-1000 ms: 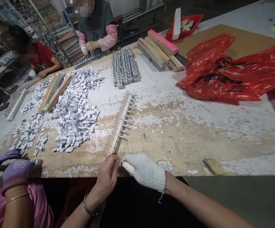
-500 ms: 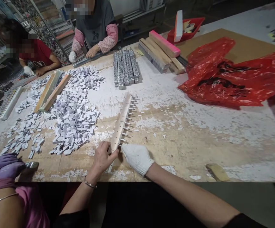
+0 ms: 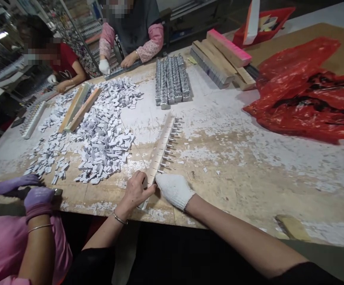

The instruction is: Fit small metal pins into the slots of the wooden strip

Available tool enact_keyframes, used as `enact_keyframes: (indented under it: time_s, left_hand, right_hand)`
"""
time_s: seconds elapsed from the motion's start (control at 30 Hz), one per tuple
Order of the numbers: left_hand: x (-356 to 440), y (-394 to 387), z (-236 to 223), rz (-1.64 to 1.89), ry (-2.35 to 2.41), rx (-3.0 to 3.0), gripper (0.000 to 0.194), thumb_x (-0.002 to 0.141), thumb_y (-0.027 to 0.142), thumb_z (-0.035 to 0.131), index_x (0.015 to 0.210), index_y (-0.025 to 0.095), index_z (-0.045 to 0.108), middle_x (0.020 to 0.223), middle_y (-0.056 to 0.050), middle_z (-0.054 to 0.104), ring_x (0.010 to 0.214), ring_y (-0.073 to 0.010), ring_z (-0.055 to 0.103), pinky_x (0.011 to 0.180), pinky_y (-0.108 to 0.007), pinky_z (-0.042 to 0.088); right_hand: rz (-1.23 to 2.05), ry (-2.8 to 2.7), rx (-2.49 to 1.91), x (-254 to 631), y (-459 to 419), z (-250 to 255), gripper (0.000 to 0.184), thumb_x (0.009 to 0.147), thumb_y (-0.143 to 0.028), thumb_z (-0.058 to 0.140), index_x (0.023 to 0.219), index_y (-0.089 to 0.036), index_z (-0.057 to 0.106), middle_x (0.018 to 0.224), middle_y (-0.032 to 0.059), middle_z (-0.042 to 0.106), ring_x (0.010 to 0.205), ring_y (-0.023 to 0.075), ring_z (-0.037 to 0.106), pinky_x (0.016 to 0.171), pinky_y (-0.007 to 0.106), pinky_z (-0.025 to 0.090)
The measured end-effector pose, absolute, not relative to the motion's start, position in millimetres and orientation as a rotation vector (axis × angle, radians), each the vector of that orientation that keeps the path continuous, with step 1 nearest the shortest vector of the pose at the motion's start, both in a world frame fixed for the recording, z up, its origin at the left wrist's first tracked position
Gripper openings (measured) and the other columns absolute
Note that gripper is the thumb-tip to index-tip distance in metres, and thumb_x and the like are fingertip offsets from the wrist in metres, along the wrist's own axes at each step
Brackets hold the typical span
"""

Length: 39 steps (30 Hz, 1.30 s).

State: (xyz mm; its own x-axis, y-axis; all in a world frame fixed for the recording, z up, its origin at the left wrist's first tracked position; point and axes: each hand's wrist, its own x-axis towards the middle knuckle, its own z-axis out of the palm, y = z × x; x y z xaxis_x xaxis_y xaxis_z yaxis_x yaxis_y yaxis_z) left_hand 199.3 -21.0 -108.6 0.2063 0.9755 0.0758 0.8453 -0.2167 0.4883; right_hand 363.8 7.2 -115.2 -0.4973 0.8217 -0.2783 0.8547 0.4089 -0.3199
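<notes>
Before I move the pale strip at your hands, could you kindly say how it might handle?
The pale strip is probably stiff, as it lies straight; it seems light, being slim; the pins jutting from one side might snag.

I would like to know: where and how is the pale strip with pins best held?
The pale strip is probably best held by its near end, coming from the left. Its pins stick out along the right side, while the left edge shows none, and the strip lies slanting away, near end closest. The left hand is at that end.
</notes>
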Motion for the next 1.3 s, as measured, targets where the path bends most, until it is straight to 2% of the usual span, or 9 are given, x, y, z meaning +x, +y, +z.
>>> enact_keyframes:
  time_s: [0.17, 0.27, 0.37, 0.47, 0.57, 0.77, 0.93, 1.1, 1.3]
  left_hand:
    - [177, -14, -95, 0.475, 1.703, 2.043, 0.027, 0.089, 0.045, 0.061, 0.092, 0.018, 0.059, 0.083, -0.003, 0.057, 0.071, -0.0162, 0.051, 0.06, -0.027, 0.039]
    - [152, 7, -88, 0.537, 2.048, 2.104, 0.021, 0.094, 0.034, 0.055, 0.102, 0.016, 0.061, 0.093, -0.009, 0.06, 0.08, -0.0202, 0.056, 0.066, -0.031, 0.043]
    - [136, 31, -90, 0.482, 2.256, 2.217, 0.005, 0.089, 0.019, 0.058, 0.09, 0.017, 0.062, 0.092, -0.011, 0.061, 0.088, -0.0247, 0.056, 0.072, -0.034, 0.043]
    - [131, 41, -93, 0.514, 2.244, 2.207, 0.017, 0.086, 0.008, 0.051, 0.074, 0.018, 0.057, 0.081, -0.009, 0.059, 0.083, -0.0231, 0.056, 0.072, -0.033, 0.042]
    - [136, 29, -89, 0.63, 2.267, 2.156, 0.018, 0.09, 0.009, 0.043, 0.081, 0.017, 0.057, 0.079, -0.007, 0.059, 0.076, -0.0195, 0.055, 0.068, -0.031, 0.042]
    - [178, -40, -64, 0.989, 1.568, 1.244, 0.009, 0.087, 0.027, 0.057, 0.088, 0.018, 0.054, 0.068, 0.002, 0.054, 0.058, -0.0119, 0.051, 0.055, -0.024, 0.041]
    - [209, -74, -59, 0.931, 1.298, 0.966, 0.019, 0.089, 0.035, 0.058, 0.084, 0.018, 0.053, 0.071, 0.0, 0.057, 0.061, -0.0118, 0.052, 0.06, -0.026, 0.044]
    - [207, -88, -63, 0.92, 1.48, 1.45, 0.014, 0.092, 0.03, 0.059, 0.086, 0.017, 0.058, 0.08, -0.001, 0.056, 0.076, -0.0134, 0.051, 0.071, -0.026, 0.041]
    - [208, -103, -69, 0.892, 1.36, 1.522, 0.007, 0.085, 0.021, 0.059, 0.081, 0.017, 0.057, 0.078, 0.001, 0.054, 0.073, -0.0121, 0.049, 0.068, -0.024, 0.038]
  right_hand:
    - [-0.668, 2.617, 1.618, 385, -10, -111, 0.029, 0.102, -0.032, 0.041, 0.117, -0.019, 0.063, 0.1, 0.0105, 0.074, 0.087, 0.0229, 0.072, 0.072, 0.029, 0.051]
    - [-0.743, 2.578, 1.841, 405, -27, -122, 0.036, 0.102, -0.035, 0.039, 0.128, -0.021, 0.06, 0.106, 0.0097, 0.075, 0.09, 0.0254, 0.072, 0.073, 0.032, 0.053]
    - [-0.784, 2.539, 1.949, 415, -34, -137, 0.037, 0.101, -0.033, 0.041, 0.128, -0.021, 0.062, 0.114, 0.0105, 0.074, 0.1, 0.0274, 0.071, 0.08, 0.035, 0.054]
    - [-0.766, 2.588, 1.97, 416, -33, -146, 0.035, 0.1, -0.032, 0.042, 0.124, -0.021, 0.065, 0.117, 0.0107, 0.073, 0.102, 0.0282, 0.07, 0.082, 0.036, 0.054]
    - [-0.827, 2.625, 1.97, 415, -30, -143, 0.033, 0.099, -0.03, 0.044, 0.121, -0.02, 0.067, 0.11, 0.0105, 0.075, 0.096, 0.0274, 0.071, 0.079, 0.036, 0.055]
    - [-0.75, 3.26, 1.61, 401, -39, -112, 0.047, 0.096, -0.028, 0.051, 0.143, -0.023, 0.049, 0.125, 0.012, 0.067, 0.096, 0.0219, 0.07, 0.078, 0.03, 0.055]
    - [-0.801, 3.429, 1.411, 389, -46, -105, 0.031, 0.096, -0.019, 0.045, 0.118, -0.021, 0.066, 0.096, 0.0069, 0.074, 0.083, 0.0183, 0.071, 0.074, 0.025, 0.053]
    - [-1.206, 3.233, 1.463, 395, -52, -111, 0.03, 0.096, -0.026, 0.044, 0.115, -0.024, 0.067, 0.102, 0.0042, 0.076, 0.089, 0.0192, 0.073, 0.076, 0.028, 0.057]
    - [-1.011, 3.387, 1.317, 411, -58, -140, 0.03, 0.091, -0.03, 0.048, 0.11, -0.032, 0.071, 0.093, 0.001, 0.078, 0.076, 0.0182, 0.074, 0.065, 0.023, 0.059]
